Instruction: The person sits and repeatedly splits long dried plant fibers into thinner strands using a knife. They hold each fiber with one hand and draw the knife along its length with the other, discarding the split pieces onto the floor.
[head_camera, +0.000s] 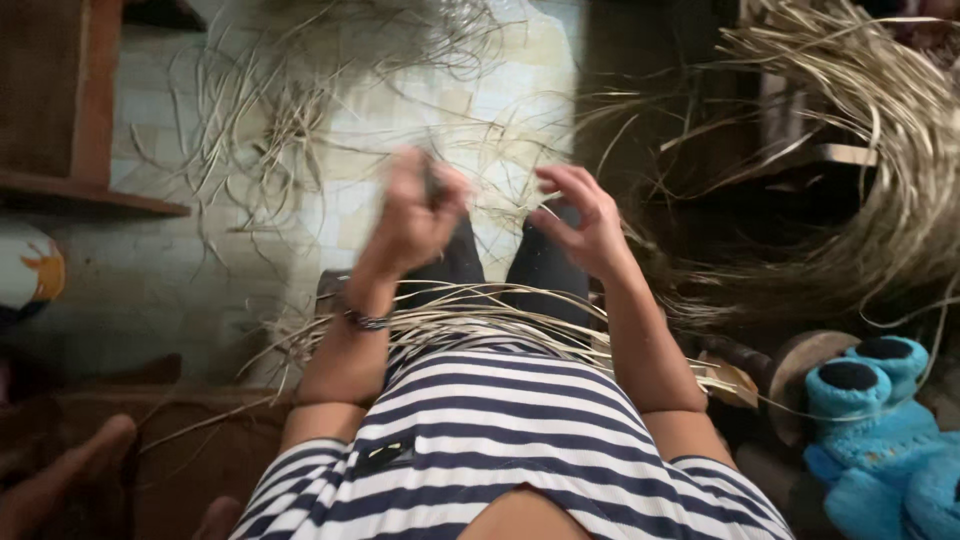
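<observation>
Two hands raised over lap: left hand (415, 215) blurred, fingers seemingly pinched on something dark, grip hard to tell; right hand (585, 225) loosely spread, empty; pale dry straw strands (470, 320) just below.

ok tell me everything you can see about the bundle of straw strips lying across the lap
The bundle of straw strips is a loose sheaf of thin, flat, pale tan fibres that look dry, like reed or palm. It lies roughly crosswise over the lap, just above the striped shirt, its ends fanning out past both sides. Both forearms pass over it. The left hand, blurred, and the right hand are raised above it, over the knees, apart from the bundle.
</observation>
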